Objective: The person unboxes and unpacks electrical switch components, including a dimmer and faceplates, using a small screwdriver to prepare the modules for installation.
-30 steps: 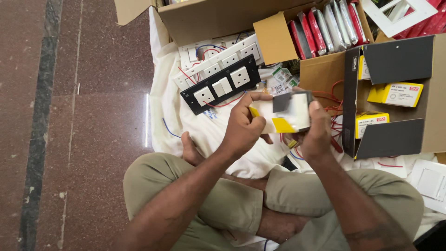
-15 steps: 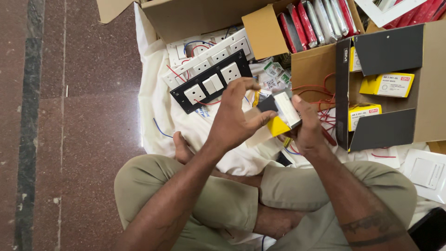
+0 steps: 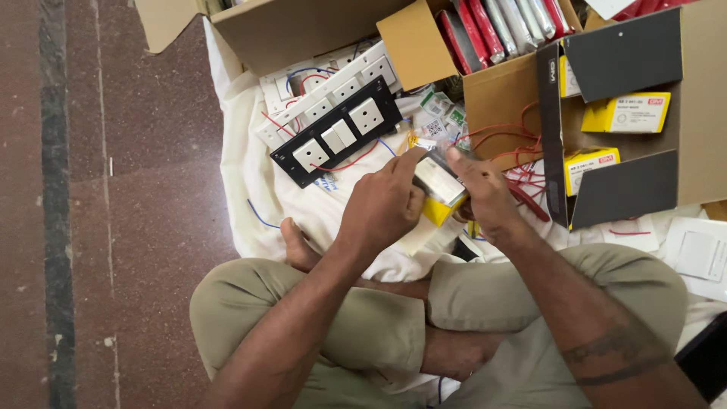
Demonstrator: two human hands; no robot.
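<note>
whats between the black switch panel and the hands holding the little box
In the head view, the white cloth with a red wire and small packets lies between the black switch panel and the yellow-and-white box.

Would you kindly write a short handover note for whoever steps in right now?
Left hand and right hand both grip one small yellow-and-white packet, held above the white cloth. A black switch panel lies on the cloth just beyond. Similar yellow boxes sit in the open carton to the right. The packet looks partly opened; whether its contents are out cannot be told.
</note>
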